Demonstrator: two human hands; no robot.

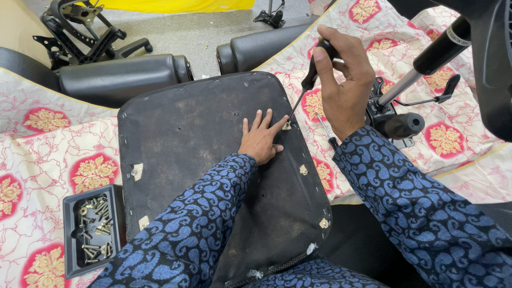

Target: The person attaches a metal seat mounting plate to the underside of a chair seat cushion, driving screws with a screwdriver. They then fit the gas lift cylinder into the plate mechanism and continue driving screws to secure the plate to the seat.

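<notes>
Two hands: both are seen at work over a black chair seat base (213, 160), laid underside up on a floral cloth (48, 160).
Left hand (260, 140): it is laid flat on the seat base with the fingers spread apart, nothing being gripped; the forefinger tip is placed just beside a small metal fitting (287, 126) at the panel's edge.
Right hand (344, 80): it is closed around the black handle of a screwdriver (309, 80), which is held above and just to the right of the left hand.
Screwdriver: the shaft is tilted down and leftward from the right hand, and its tip is set on the small metal fitting, next to the left forefinger; whether a screw sits under the tip cannot be made out.
Second tool: a thin metal shaft (324, 128) is seen below the right hand, possibly another driver, its handle being hidden by the wrist.
Parts tray (69, 234): a black tray of screws and bolts is placed well to the left of the left arm, on the cloth.
Gas lift cylinder (421, 69): it is seen just right of the right hand, joined to a black chair mechanism (392, 120).
Armrests (122, 74): two black padded pieces are laid beyond both hands.
</notes>
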